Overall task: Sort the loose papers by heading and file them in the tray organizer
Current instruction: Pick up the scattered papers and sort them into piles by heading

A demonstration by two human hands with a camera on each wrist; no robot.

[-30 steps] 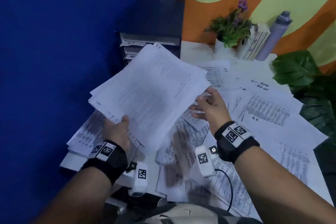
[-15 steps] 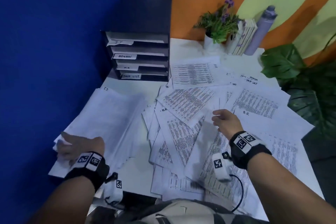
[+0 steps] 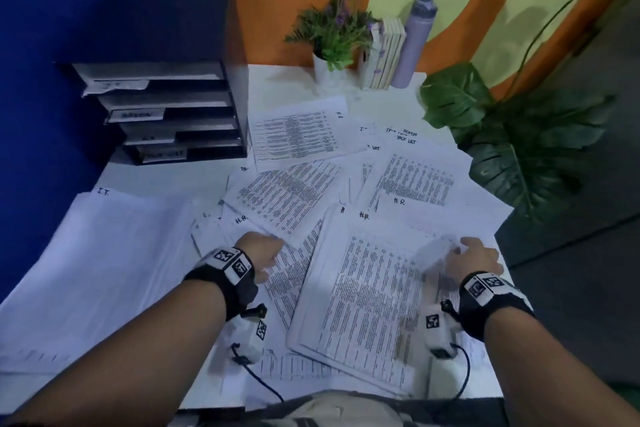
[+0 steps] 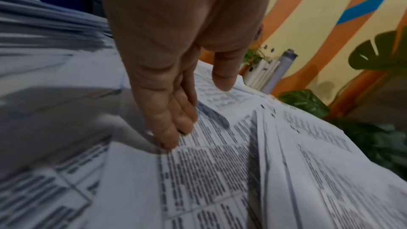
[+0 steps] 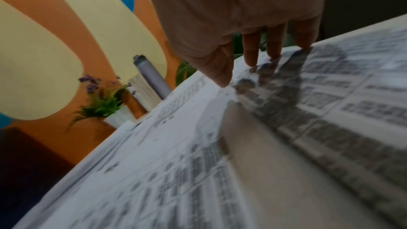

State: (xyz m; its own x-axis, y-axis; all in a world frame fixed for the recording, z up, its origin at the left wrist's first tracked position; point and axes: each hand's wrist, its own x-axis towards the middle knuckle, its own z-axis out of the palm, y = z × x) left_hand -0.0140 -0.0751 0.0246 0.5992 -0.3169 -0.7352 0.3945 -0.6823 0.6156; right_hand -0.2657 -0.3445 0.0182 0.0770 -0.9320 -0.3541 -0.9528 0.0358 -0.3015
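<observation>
Left hand (image 3: 260,251) fingers straight, tips on loose papers (image 3: 367,295) at lower centre, right hand (image 3: 472,258) fingers extended, touching papers lower right, stack (image 3: 97,270) lower left, organizer (image 3: 166,114) upper left

— How is the light here?
— Dim and bluish in the head view. The white table (image 3: 277,87) and the loose papers (image 3: 294,135) look grey-blue, and the far wall keeps its colour.
— Any shadows?
— Soft ones. The bottle (image 3: 414,42) and the big leaves (image 3: 519,149) throw shadows to the right on the wall, and the right hand (image 5: 242,15) casts a dark patch on the sheet beneath it.
— Sharpness?
— The tray organizer (image 3: 166,107) labels are smeared. Both wrist views blur heavily near the lens, print streaking, and straight edges bow at the borders.
</observation>
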